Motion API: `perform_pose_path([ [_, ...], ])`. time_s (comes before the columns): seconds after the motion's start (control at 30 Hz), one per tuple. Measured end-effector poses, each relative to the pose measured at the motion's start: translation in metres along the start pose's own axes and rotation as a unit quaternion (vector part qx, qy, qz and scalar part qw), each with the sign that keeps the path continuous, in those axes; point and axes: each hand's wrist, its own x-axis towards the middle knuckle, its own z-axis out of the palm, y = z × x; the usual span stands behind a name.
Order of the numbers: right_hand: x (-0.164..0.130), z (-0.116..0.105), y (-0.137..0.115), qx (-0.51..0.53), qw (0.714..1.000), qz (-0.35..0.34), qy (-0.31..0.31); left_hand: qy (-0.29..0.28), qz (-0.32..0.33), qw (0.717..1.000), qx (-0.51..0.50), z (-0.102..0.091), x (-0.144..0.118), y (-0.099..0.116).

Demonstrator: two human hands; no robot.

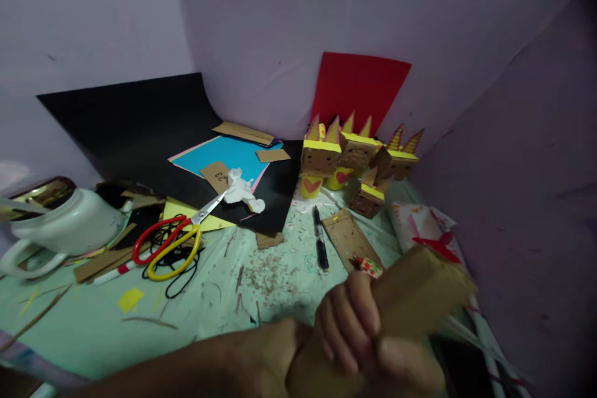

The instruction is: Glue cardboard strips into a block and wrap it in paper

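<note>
While both hands (354,348) clench their fingers (361,314) around a blurred, flat brown cardboard piece (420,298), red-and-yellow-handled steel scissors (175,239) lie at ten o'clock on the pale green desk (84,323).

light: dim, purplish cast | blur: motion-smeared brown cardboard piece (420,298) beside the fingers (354,323) | edges: dark vignette right, wide-angle bending | focus: table beyond fingers sharper

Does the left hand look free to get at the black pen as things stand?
Probably not at once: the left hand grips the cardboard piece with the right hand. The black pen lies unobstructed just beyond.
</note>
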Motion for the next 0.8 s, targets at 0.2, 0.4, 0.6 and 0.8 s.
perform_pose_path([
  [0.2, -0.019, 0.008, -0.018, -0.046, 0.975, 0.014, 0.217, 0.074, 0.181, 0.854, 0.481, -0.041, 0.035, 0.011],
  [0.4, -0.016, 0.002, -0.016, -0.04, 0.976, 0.017, 0.215, 0.13, 0.084, 0.799, 0.581, -0.053, 0.054, -0.006],
  [0.6, -0.017, 0.001, -0.016, -0.04, 0.979, 0.027, 0.197, 0.141, 0.035, 0.765, 0.628, -0.04, 0.022, -0.025],
  [0.8, -0.018, 0.003, -0.016, -0.042, 0.976, 0.043, 0.212, 0.135, 0.024, 0.75, 0.647, -0.028, -0.012, -0.037],
])
